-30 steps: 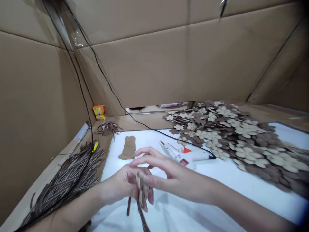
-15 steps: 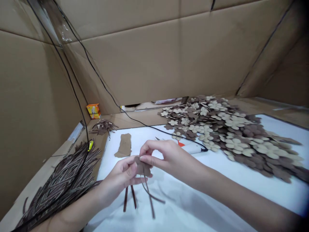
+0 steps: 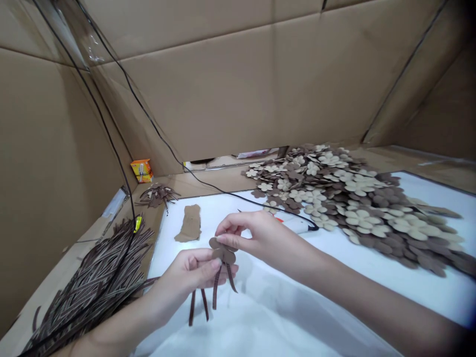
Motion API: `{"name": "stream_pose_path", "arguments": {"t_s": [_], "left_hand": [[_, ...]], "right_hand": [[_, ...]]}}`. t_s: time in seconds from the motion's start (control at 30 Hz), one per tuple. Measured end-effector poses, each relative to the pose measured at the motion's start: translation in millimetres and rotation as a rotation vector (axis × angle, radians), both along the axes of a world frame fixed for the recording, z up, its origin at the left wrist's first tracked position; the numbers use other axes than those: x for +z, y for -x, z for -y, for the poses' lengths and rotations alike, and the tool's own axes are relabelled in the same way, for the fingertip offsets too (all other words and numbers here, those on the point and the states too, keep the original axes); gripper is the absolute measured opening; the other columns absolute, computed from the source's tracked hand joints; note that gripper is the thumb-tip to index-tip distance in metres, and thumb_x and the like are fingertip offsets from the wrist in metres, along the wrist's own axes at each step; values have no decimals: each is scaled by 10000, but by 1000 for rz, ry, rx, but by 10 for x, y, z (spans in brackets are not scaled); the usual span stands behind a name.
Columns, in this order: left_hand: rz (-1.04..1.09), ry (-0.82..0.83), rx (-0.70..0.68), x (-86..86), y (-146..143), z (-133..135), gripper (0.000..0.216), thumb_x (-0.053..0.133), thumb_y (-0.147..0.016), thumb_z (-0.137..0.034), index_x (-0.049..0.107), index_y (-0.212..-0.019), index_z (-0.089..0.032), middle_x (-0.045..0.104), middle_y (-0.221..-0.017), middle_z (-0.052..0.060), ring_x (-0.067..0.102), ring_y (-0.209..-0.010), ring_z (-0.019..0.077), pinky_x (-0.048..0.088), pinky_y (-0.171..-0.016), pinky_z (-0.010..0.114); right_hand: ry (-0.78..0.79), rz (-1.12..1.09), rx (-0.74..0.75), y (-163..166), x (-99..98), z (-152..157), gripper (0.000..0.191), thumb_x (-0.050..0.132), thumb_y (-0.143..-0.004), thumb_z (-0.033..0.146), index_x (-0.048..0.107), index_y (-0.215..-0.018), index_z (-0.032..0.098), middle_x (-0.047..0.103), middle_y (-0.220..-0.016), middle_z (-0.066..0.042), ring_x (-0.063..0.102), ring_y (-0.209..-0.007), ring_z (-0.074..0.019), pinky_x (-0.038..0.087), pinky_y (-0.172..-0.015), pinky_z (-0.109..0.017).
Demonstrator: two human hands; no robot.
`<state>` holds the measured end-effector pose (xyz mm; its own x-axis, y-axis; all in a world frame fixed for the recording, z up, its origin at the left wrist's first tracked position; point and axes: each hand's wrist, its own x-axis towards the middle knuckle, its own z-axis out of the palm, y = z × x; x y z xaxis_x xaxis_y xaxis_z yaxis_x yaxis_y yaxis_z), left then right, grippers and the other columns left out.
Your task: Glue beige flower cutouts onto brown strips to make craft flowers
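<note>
Between my two hands is a brown flower cutout (image 3: 224, 255) with dark stitched strips (image 3: 216, 290) hanging below it. My left hand (image 3: 199, 270) pinches its left petals between thumb and fingers. Thumb and forefinger of my right hand (image 3: 241, 234) grip its upper edge. Two more dark strips (image 3: 192, 308) hang below my left hand; their upper ends are hidden behind its fingers. Behind my right wrist, a white glue gun (image 3: 299, 225) with an orange trigger lies on the white board (image 3: 167, 248), partly covered by my arm.
A large heap of brown and beige flower cutouts (image 3: 364, 223) covers the right side. At left lies a pile of dark strips (image 3: 100, 272), with a smaller bunch (image 3: 158, 194) behind it. A cardboard scrap (image 3: 188, 223), an orange box (image 3: 142, 170) and a black cord (image 3: 219, 190) are nearby. Cardboard walls (image 3: 223, 89) enclose the table.
The flower cutout has turned in my fingers, showing a lighter face. Its strips have swung left and now hang closer together. Both hands keep their hold.
</note>
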<state>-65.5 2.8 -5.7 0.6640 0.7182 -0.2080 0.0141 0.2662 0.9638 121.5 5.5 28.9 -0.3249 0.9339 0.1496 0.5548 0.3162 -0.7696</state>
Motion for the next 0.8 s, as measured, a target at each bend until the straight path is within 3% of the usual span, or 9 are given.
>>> {"name": "stream_pose_path", "arguments": {"t_s": [0.33,0.8], "left_hand": [[-78,84,-50,-130,-49,62,276,619,-767,-361,661,-944,-153,690,-959,102,638,-883,171,469,-827,289],[-124,117,-127,-29,-51,123,289,600,-781,-360,656,-942,-127,678,-1006,136,636,-933,211,471,-838,319]], "right_hand": [[44,-64,-28,-23,33,-27,158,537,-805,306,667,-811,217,696,-762,16,605,-717,-136,425,-649,-230],[10,-49,-60,-86,109,-60,161,543,-799,319,670,-809,221,707,-770,8,611,-710,-136,424,-620,-228]]}}
